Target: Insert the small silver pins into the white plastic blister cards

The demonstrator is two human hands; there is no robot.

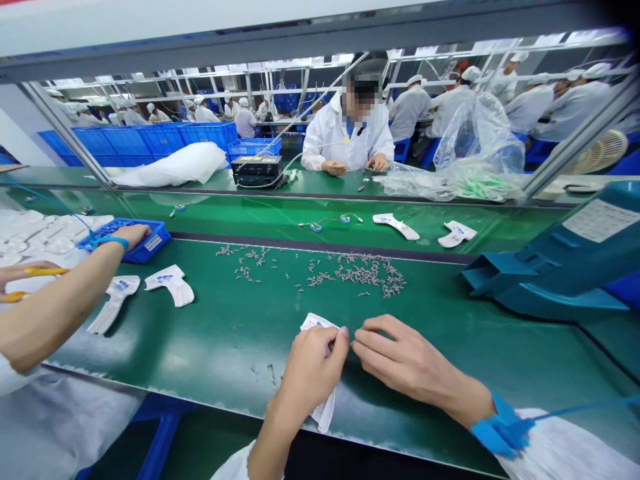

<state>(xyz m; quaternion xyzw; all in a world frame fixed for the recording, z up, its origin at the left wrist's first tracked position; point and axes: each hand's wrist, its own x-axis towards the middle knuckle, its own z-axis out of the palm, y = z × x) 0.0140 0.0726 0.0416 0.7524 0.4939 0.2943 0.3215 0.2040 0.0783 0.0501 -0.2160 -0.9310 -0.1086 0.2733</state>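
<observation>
left hand [314,365], pinched, contents unclear, partly hides white casing [326,412]; right hand [410,363], closure unclear, faces metal bits [367,273].

Cannot see the middle of the white part [326,410], hidden by the left hand [315,363]. Cannot identify the speck [352,343] by the right hand [413,363]. Cannot read the label [152,243] on the bin [137,255]. Cannot follow the teal object [555,267] past the right edge.
</observation>
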